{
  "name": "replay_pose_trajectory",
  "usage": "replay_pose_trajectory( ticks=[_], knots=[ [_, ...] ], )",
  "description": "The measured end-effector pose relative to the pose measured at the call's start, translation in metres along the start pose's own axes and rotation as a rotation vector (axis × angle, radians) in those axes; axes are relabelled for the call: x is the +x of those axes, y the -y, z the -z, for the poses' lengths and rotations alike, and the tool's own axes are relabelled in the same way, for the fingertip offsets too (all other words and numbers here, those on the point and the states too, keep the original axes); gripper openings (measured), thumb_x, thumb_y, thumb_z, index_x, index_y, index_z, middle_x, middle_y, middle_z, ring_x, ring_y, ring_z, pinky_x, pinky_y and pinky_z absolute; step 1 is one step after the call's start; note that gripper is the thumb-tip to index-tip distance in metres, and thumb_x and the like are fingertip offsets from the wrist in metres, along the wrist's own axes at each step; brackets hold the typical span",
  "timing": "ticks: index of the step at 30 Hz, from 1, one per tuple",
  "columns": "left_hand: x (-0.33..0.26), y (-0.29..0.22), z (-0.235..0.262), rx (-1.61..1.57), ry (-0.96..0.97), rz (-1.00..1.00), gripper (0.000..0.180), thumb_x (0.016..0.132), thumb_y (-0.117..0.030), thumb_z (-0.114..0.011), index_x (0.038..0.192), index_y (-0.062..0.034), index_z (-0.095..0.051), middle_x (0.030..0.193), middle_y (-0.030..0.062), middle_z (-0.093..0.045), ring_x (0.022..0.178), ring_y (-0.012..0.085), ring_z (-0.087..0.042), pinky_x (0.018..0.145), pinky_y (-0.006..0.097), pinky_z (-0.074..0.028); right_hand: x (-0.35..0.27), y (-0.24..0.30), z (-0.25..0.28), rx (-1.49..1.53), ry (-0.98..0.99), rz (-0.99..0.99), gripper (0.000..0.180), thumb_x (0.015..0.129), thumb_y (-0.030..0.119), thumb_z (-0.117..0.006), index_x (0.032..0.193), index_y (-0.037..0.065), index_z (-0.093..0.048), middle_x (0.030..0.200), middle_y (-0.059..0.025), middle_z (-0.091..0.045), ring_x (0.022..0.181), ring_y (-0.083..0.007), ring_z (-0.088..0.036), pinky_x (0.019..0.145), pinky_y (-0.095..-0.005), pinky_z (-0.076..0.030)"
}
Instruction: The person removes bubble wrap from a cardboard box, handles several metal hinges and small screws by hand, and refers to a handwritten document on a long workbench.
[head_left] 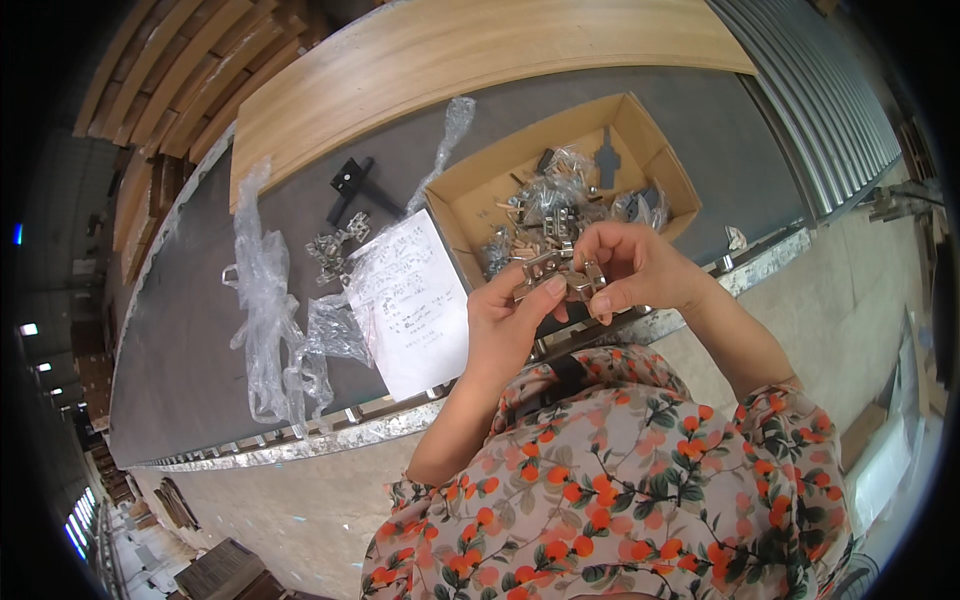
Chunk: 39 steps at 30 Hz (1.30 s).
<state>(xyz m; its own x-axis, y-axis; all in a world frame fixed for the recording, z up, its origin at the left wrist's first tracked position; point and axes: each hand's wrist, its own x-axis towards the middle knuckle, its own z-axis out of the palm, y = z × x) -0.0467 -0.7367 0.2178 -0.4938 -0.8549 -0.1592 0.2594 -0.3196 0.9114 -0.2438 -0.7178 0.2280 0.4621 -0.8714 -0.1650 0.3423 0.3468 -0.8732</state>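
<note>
Just over the near edge of a cardboard box (668, 178), both my hands are closed on shiny metal cabinet hinges. My left hand (505, 315) pinches one hinge (541, 265) between thumb and fingers. Beside it, my right hand (640, 268) grips another hinge (583, 284) by its end. The two pieces are close together, and my fingers hide whether they are joined. Inside the box lie small metal fittings, wooden dowels (515, 207) and clear plastic bags of hardware (560, 185). More hinges (335, 250) are heaped on the table left of the box.
A printed paper sheet (415, 320) lies left of the box. Crumpled clear plastic wrap (265, 320) and a black T-shaped part (350, 182) are farther left on the dark table (180, 360). A long wooden panel (480, 50) spans the back; metal rollers (820, 100) stand right.
</note>
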Motion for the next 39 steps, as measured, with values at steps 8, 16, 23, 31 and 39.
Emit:
replay_pose_trajectory(
  ticks=[8,16,23,31,39],
  knots=[
    [-0.016,-0.008,0.003,0.130,-0.105,0.026,0.014,0.084,-0.007,-0.062,0.093,0.0033,-0.062,0.083,0.0045,-0.060,0.069,0.0089,-0.056,0.060,0.020,-0.044,0.003,-0.005,-0.006,-0.024,-0.015,-0.035,0.037,0.073,0.004,-0.073,0.103,0.000,-0.051,0.083,-0.0057,-0.060,0.068,-0.0107,-0.059,0.062,-0.0230,-0.049],
    [-0.021,-0.026,0.007,0.226,-0.033,0.098,0.025,0.086,-0.010,-0.061,0.107,0.0033,-0.056,0.088,0.0039,-0.059,0.074,0.0072,-0.055,0.062,0.021,-0.048,0.005,0.013,-0.015,-0.659,-0.015,0.107,0.030,0.086,0.018,-0.062,0.109,0.001,-0.055,0.078,-0.0059,-0.061,0.064,-0.0091,-0.056,0.059,-0.0241,-0.046],
    [-0.022,-0.020,0.013,0.129,0.063,0.194,0.029,0.091,-0.018,-0.054,0.111,0.0041,-0.053,0.083,0.0071,-0.060,0.070,0.0104,-0.058,0.062,0.023,-0.049,-0.003,0.004,-0.021,-0.744,-0.055,0.241,0.024,0.090,0.014,-0.052,0.109,0.000,-0.056,0.073,-0.0085,-0.061,0.063,-0.0112,-0.060,0.057,-0.0260,-0.047],
    [-0.028,-0.020,0.017,-0.077,0.070,0.317,0.028,0.092,-0.019,-0.050,0.106,0.0050,-0.054,0.083,0.0130,-0.061,0.069,0.0192,-0.061,0.059,0.028,-0.050,-0.011,0.002,-0.020,-0.672,-0.040,0.221,0.024,0.093,0.014,-0.045,0.104,-0.001,-0.059,0.076,-0.0040,-0.062,0.063,-0.0065,-0.055,0.055,-0.0232,-0.045],
    [-0.024,-0.015,0.030,-0.387,0.172,0.416,0.036,0.092,-0.026,-0.046,0.105,0.0070,-0.053,0.085,0.0162,-0.060,0.069,0.0261,-0.062,0.057,0.033,-0.052,-0.016,0.006,-0.017,-0.266,-0.126,-0.073,0.027,0.094,0.020,-0.046,0.101,-0.001,-0.060,0.075,0.0024,-0.057,0.066,-0.0021,-0.050,0.057,-0.0187,-0.044]
  ],
)
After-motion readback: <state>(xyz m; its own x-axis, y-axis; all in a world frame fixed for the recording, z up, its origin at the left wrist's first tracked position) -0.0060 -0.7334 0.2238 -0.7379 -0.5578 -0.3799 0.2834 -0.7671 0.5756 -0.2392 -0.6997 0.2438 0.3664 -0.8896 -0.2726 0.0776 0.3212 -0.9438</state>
